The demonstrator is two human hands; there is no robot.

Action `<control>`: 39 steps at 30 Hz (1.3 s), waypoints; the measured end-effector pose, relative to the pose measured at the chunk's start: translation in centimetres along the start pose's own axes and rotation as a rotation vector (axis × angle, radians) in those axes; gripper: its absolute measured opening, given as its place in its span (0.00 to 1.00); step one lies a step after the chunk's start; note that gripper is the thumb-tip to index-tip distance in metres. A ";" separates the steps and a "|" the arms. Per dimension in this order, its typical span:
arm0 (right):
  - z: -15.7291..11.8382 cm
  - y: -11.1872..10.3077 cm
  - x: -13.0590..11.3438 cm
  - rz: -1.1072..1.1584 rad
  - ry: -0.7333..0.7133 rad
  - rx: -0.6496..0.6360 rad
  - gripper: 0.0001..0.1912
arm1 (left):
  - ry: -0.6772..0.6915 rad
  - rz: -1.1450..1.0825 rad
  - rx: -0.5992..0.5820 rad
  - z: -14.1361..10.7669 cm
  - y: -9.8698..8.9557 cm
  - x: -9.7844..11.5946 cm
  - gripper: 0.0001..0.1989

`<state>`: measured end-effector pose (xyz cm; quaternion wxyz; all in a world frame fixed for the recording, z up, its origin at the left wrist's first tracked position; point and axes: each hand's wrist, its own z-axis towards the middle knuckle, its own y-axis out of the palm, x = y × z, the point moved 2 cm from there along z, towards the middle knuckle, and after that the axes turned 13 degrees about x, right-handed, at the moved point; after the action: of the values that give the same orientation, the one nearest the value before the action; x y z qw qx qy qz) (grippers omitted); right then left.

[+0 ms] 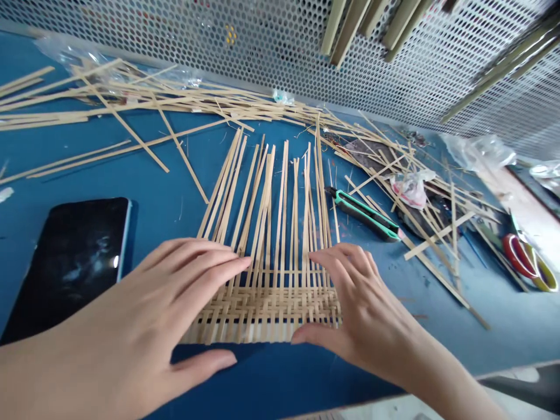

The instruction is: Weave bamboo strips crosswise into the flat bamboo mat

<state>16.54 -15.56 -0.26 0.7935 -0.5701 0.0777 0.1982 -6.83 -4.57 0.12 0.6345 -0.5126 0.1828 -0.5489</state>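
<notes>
My left hand and right hand lay open, fingers spread, resting on either side of the woven bamboo-strip mat at lower centre of the frame. It looked light and springy; its loose upright strips seemed flimsy, so the dense woven band offered the firmer hold.

Left hand and right hand — slender, short-nailed, bare to the forearms.

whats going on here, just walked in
A person has both hands on a partly woven mat of flat pale strips, the left hand on its left side and the right hand on its right. Unwoven strip ends fan out ahead. Loose strips lie beyond on a blue table, near a green utility knife and a phone.
</notes>
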 end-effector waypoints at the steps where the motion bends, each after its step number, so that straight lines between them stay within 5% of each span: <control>1: -0.1 0.1 -0.3 -0.011 -0.011 0.003 0.41 | -0.021 0.019 -0.009 0.1 0.5 0.3 0.32; 7: -0.5 0.4 -0.9 -0.033 -0.041 0.008 0.43 | 0.153 0.137 -0.007 0.3 2.3 0.7 0.36; 13: -0.1 0.5 -0.6 0.008 0.035 0.018 0.45 | 0.047 0.090 -0.056 0.1 2.6 0.8 0.32; 30: 0.1 0.6 -0.8 0.023 0.026 0.001 0.39 | 0.086 0.095 -0.049 -0.2 2.5 1.1 0.30; 35: -0.4 0.3 -1.5 -0.058 -0.018 0.012 0.38 | 0.103 0.151 -0.043 -0.7 1.2 1.1 0.42; 39: -0.2 0.2 -2.4 -0.058 -0.037 0.018 0.41 | -0.066 0.216 -0.032 -1.3 -0.7 0.2 0.45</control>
<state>14.29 -16.28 0.37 0.8054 -0.5611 0.0482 0.1851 -8.21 -5.20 0.26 0.6872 -0.5177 0.2247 -0.4574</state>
